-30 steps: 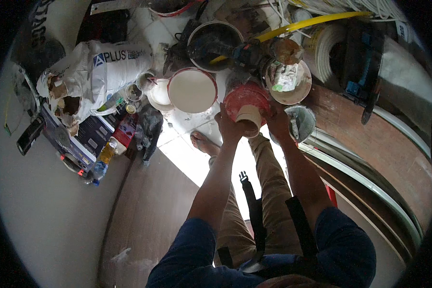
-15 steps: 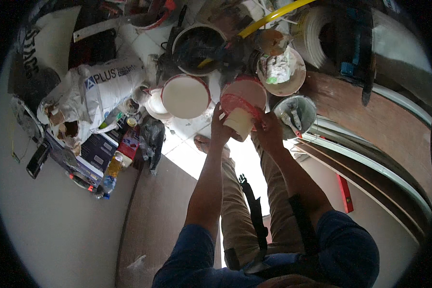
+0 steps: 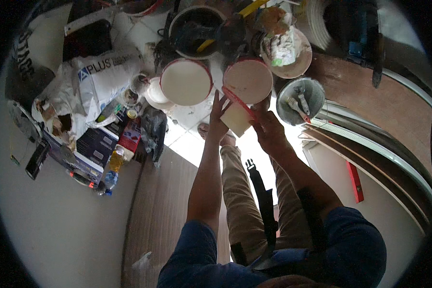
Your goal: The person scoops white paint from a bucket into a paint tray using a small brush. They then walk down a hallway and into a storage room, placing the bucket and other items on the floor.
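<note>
Between my two hands is a small white tub [image 3: 236,120] with a red rim, tipped so that the rim shows nearly edge-on. My left hand [image 3: 219,119] presses on its left side, fingers reaching up along the rim. My right hand [image 3: 270,128] grips the right side by the rim. What is inside the tub is hidden. Just beyond it stands a bucket [image 3: 248,80] with a red rim and a pale, stained inside. To its left is a second red-rimmed bucket [image 3: 186,82], whitish inside.
A grey bucket [image 3: 293,108] with brushes stands right of my hands. Behind are a dark bucket [image 3: 197,31] and a round dish [image 3: 297,57] holding a crumpled packet. Leftward lie a white sack [image 3: 101,79], boxes and bottles. Long boards [image 3: 369,91] line the right.
The tub has turned, so its red rim now shows as a thin strip instead of a broad oval. It covers less of the bucket behind. The whole view has shifted slightly.
</note>
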### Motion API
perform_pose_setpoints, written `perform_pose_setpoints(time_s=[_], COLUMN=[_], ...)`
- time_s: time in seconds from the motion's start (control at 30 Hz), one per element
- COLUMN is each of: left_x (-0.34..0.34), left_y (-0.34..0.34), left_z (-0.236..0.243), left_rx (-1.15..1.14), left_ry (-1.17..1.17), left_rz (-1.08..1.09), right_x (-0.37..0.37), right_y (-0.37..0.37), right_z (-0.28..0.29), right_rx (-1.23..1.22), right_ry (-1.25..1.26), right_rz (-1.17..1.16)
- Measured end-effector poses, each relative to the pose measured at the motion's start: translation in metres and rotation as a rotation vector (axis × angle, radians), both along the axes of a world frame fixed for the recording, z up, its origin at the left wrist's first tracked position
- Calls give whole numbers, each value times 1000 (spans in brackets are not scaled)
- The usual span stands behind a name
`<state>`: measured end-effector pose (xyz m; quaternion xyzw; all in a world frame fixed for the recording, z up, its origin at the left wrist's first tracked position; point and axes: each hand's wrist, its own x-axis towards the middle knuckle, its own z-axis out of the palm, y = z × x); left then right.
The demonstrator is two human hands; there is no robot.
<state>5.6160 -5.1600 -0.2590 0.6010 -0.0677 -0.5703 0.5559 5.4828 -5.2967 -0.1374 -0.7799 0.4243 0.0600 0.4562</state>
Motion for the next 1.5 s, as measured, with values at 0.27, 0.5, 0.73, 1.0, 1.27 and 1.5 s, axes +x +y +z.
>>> perform_pose_setpoints(time_s=[0.27, 0.5, 0.73, 1.0, 1.27, 1.5], left_x=[-15, -26, -22, -22, -39, -33], left_y=[32, 59, 87, 108, 76, 34], left_z=[-10, -9, 0, -14, -28, -29], left_rx=[-150, -279, -104, -115, -61, 73], left_ry=[223, 261, 774, 240, 26, -168], left_rz=[124, 215, 426, -23, 31, 7], right_x=[3, -4, -21, -38, -54, -47], right_y=[34, 63, 92, 113, 98, 58], right_z=[11, 12, 8, -3, -36, -57], right_rx=[-67, -31, -68, -236, -328, -206], right_ry=[37, 13, 69, 150, 76, -104], right_rz=[45, 144, 220, 146, -109, -446])
